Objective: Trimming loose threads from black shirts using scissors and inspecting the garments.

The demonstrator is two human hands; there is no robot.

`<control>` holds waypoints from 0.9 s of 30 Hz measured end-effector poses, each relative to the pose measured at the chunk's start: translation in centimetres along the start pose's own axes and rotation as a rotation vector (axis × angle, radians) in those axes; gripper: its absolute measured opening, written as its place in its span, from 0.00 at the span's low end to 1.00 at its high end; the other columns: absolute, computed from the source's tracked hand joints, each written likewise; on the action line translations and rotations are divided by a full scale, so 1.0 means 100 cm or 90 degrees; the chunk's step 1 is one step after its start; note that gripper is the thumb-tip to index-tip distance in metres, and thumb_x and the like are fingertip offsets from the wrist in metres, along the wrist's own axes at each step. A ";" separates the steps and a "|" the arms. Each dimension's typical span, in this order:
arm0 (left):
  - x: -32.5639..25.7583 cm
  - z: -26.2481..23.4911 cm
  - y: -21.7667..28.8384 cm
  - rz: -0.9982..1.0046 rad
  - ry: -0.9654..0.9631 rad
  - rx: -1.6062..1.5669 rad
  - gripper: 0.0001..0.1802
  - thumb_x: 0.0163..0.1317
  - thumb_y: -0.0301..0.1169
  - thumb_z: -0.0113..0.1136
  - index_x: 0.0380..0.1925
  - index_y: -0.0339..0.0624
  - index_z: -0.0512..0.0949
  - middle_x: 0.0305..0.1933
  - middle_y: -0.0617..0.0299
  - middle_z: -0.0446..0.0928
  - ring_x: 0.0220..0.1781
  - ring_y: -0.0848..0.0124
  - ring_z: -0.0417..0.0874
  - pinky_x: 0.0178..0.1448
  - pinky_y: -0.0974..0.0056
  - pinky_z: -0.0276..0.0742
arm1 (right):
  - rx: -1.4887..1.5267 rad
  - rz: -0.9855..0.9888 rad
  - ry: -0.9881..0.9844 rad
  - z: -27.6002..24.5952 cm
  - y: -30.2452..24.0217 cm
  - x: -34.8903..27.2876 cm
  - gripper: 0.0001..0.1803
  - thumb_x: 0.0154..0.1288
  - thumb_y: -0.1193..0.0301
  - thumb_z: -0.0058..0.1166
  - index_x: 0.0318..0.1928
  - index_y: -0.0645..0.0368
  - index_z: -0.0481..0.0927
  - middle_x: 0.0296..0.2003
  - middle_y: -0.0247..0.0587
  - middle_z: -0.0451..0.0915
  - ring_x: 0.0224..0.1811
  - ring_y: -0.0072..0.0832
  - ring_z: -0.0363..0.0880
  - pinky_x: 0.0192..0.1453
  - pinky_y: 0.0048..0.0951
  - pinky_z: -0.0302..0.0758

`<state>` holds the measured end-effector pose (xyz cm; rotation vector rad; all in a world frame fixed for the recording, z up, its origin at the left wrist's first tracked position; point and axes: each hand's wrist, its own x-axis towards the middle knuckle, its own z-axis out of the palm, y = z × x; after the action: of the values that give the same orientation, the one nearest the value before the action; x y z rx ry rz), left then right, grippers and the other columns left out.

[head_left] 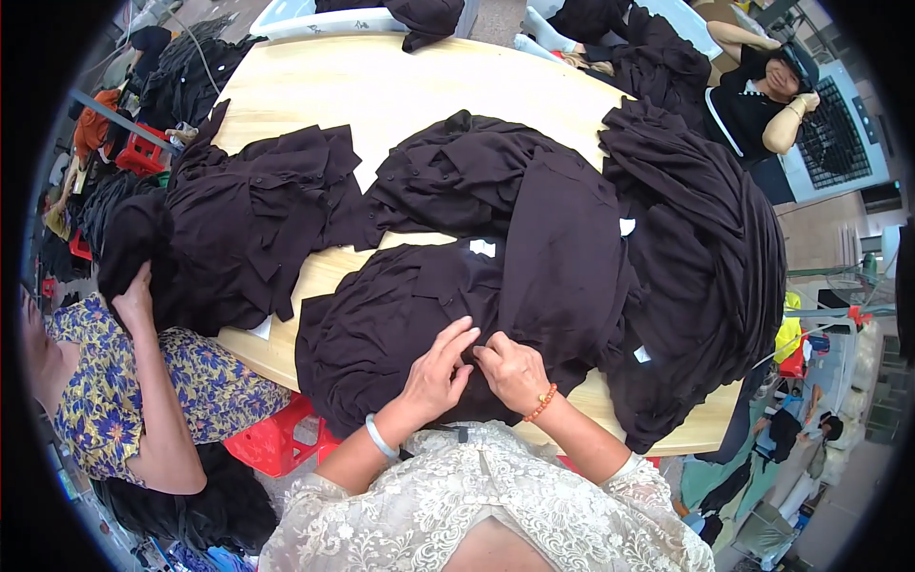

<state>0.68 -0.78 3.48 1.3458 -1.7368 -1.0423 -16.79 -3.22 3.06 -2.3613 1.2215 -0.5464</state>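
A dark button-front garment (400,305) lies spread on the pale wooden table (324,76) right in front of me, a small white label near its upper part. Over its near edge is my left hand (440,370), fingers stretched out and thumb apart, with nothing visible in it. Close beside it, my right hand (512,372) is closed in a pinch above the cloth. What its fingertips hold, if anything, is hidden. A smooth dark cloth panel (567,248) runs away from me just beyond the right hand.
Dark garments (696,238) are heaped along the table's right side. At left, a person in a flowered top (124,400) holds dark cloth; another person (762,105) is at the far right. Bins (315,24) of dark clothing stand beyond the table. A red stool (272,439) is near my left.
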 end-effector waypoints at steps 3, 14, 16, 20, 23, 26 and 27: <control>0.009 0.006 -0.015 0.071 -0.041 0.046 0.25 0.49 0.17 0.60 0.51 0.39 0.73 0.47 0.53 0.75 0.36 0.54 0.81 0.39 0.59 0.79 | 0.023 0.006 0.019 -0.004 -0.003 -0.005 0.07 0.54 0.75 0.61 0.35 0.58 0.80 0.30 0.38 0.74 0.28 0.35 0.79 0.30 0.34 0.77; 0.035 0.011 -0.017 0.231 -0.013 0.346 0.07 0.44 0.25 0.59 0.20 0.45 0.69 0.26 0.60 0.67 0.30 0.62 0.71 0.35 0.59 0.66 | 0.229 0.134 -0.021 -0.016 0.004 0.009 0.07 0.53 0.73 0.63 0.30 0.61 0.79 0.30 0.42 0.77 0.29 0.41 0.79 0.34 0.36 0.75; 0.037 0.011 -0.018 0.255 0.011 0.373 0.08 0.43 0.26 0.60 0.20 0.44 0.69 0.25 0.60 0.66 0.30 0.63 0.71 0.34 0.60 0.65 | 0.244 0.157 -0.107 -0.016 0.008 0.014 0.09 0.55 0.70 0.62 0.30 0.62 0.77 0.32 0.45 0.77 0.34 0.46 0.79 0.39 0.40 0.76; 0.040 0.016 -0.013 0.245 0.035 0.346 0.08 0.41 0.26 0.62 0.21 0.43 0.72 0.25 0.61 0.67 0.29 0.62 0.72 0.33 0.60 0.64 | 0.328 0.141 -0.236 -0.034 0.016 0.025 0.11 0.56 0.71 0.61 0.30 0.64 0.73 0.29 0.50 0.76 0.33 0.46 0.78 0.39 0.40 0.74; 0.039 0.009 -0.004 0.224 0.050 0.281 0.12 0.41 0.22 0.62 0.31 0.41 0.77 0.31 0.60 0.72 0.32 0.62 0.76 0.36 0.60 0.70 | 0.444 0.134 -0.258 -0.043 0.016 0.023 0.12 0.58 0.71 0.61 0.32 0.64 0.71 0.24 0.42 0.72 0.26 0.29 0.71 0.33 0.32 0.70; 0.035 0.000 0.025 0.137 0.115 0.112 0.24 0.45 0.12 0.59 0.46 0.38 0.77 0.49 0.51 0.73 0.36 0.64 0.81 0.37 0.64 0.78 | 0.687 0.229 -0.210 -0.048 0.020 0.015 0.10 0.64 0.72 0.59 0.32 0.60 0.70 0.23 0.22 0.65 0.27 0.09 0.61 0.29 0.18 0.63; 0.029 -0.001 0.031 0.123 0.132 0.044 0.23 0.47 0.13 0.59 0.47 0.38 0.76 0.51 0.52 0.72 0.34 0.67 0.81 0.36 0.66 0.77 | 0.732 0.285 -0.196 -0.055 0.020 0.015 0.09 0.65 0.72 0.58 0.33 0.59 0.70 0.26 0.20 0.64 0.28 0.08 0.60 0.29 0.16 0.62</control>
<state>-1.16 -3.22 6.46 1.2513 -1.7193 -0.7165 -20.20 -6.51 6.79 -1.1146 0.8697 -0.5020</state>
